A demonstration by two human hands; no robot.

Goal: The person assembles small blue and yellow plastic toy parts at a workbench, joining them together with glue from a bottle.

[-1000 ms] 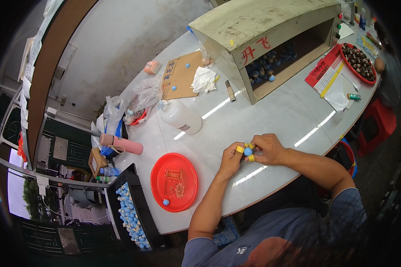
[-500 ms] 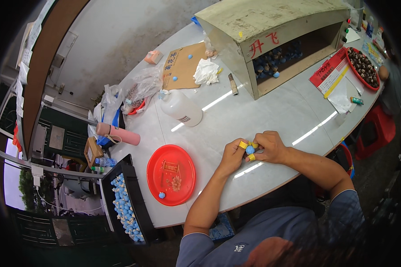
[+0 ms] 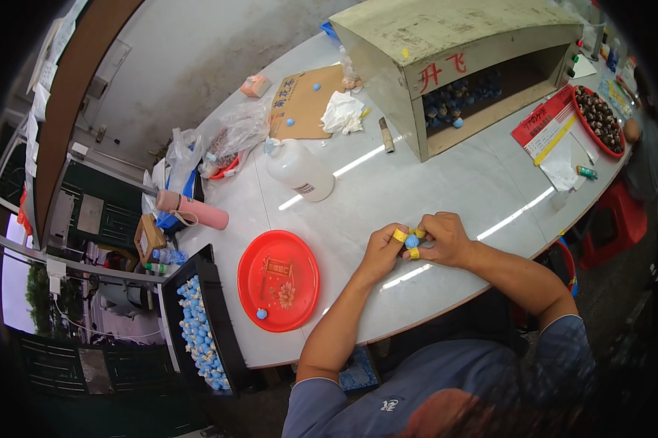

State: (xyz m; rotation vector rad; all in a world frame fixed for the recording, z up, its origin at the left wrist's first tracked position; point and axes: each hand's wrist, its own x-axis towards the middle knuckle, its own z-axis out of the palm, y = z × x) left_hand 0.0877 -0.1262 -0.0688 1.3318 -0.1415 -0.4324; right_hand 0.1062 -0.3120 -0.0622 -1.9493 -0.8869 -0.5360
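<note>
Grip in the head view: the right hand [image 3: 446, 239] had thumb and finger closed about a small blue ball [image 3: 411, 241] over the desk [image 3: 362, 208], right of the red plate [image 3: 300, 255]; the left hand [image 3: 381, 252] met it, its own pinch unclear. Close two-handed fingerwork seemed underway, calling next for steady, light pressure.

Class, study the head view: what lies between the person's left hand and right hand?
A small blue ball lies between the left hand and the right hand, at digits wearing yellow wraps; the head view shows this.
</note>
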